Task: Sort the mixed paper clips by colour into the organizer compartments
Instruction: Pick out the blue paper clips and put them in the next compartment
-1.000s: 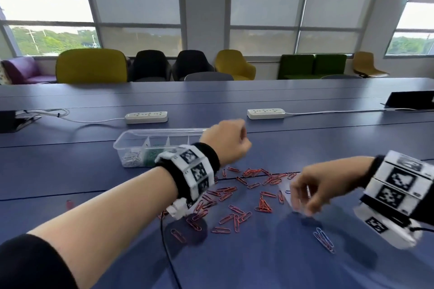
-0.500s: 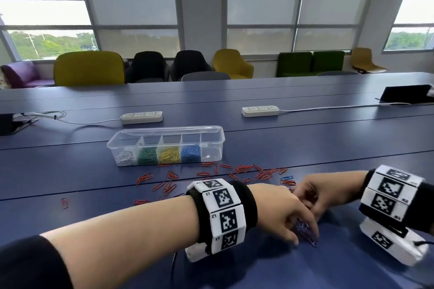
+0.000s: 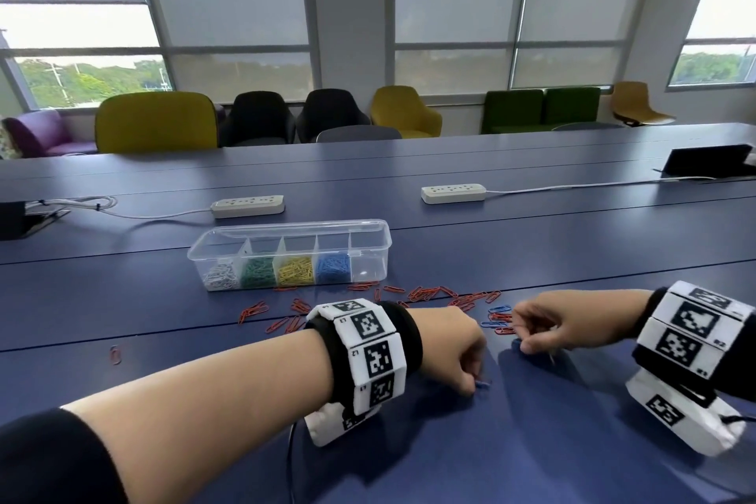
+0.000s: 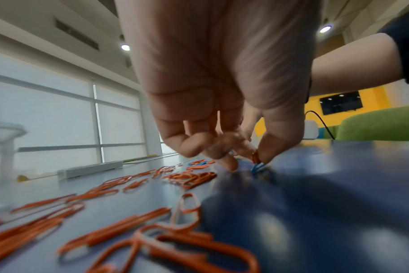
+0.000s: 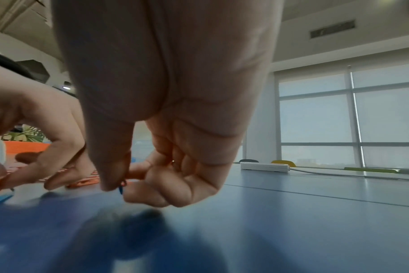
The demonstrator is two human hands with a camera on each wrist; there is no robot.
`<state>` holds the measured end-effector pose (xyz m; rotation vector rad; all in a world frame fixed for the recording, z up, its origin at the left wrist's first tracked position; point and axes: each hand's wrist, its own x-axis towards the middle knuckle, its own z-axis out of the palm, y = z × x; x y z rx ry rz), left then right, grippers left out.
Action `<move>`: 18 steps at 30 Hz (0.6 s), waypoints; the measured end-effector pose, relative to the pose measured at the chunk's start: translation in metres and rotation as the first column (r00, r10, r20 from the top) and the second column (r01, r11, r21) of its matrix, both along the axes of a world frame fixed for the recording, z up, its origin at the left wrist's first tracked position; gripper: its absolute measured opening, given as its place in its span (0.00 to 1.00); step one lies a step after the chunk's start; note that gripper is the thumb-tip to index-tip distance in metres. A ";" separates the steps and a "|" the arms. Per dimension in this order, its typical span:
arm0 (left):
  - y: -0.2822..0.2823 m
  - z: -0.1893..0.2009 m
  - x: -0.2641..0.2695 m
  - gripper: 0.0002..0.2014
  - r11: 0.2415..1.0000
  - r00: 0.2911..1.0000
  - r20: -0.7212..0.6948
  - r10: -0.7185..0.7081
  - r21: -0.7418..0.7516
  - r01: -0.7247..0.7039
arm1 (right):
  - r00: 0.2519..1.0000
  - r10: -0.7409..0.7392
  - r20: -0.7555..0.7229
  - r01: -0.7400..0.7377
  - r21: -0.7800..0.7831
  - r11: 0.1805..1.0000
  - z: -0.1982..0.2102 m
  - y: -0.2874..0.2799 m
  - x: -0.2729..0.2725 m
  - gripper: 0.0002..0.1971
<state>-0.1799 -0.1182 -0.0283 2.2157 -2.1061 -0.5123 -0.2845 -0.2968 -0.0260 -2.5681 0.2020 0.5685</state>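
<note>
On the table [image 3: 532, 241], with the organizer [image 3: 288, 254] behind the scattered red clips [image 3: 425, 293], the left hand [image 3: 454, 348] has returned from the organizer and pinches a blue clip [image 3: 482, 384], right hand [image 3: 548, 325] pinching another, so blue sorting continues.

near red clips [image 4: 152, 238]: blurred | right hand's [image 5: 166, 140] pinched clip: mostly hidden, perhaps blue

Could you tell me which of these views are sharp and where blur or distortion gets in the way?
Head view: sharp, the organizer crisp, though wide-angle bending curves the window frames. Left wrist view: the nearest red clips are smeared, and the left hand is soft. Right wrist view: the right hand fills the frame, and the table beneath is blurred with dark shadows.
</note>
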 end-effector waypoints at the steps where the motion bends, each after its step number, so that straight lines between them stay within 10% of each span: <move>1: 0.002 0.001 0.004 0.05 1.000 0.999 -0.020 0.031 0.001 -0.031 | 0.999 -0.033 0.028 0.032 0.022 0.999 0.001 -0.002 -0.001 0.07; 13: 0.009 0.005 0.040 0.11 0.972 0.968 -0.093 0.231 -0.026 -0.235 | 0.940 -0.310 0.142 0.314 -0.005 0.949 0.005 -0.011 0.017 0.14; 18: 0.003 0.001 0.025 0.10 0.990 0.989 -0.038 0.144 0.001 -0.144 | 0.974 -0.211 0.087 0.227 -0.271 0.935 0.010 -0.006 0.026 0.07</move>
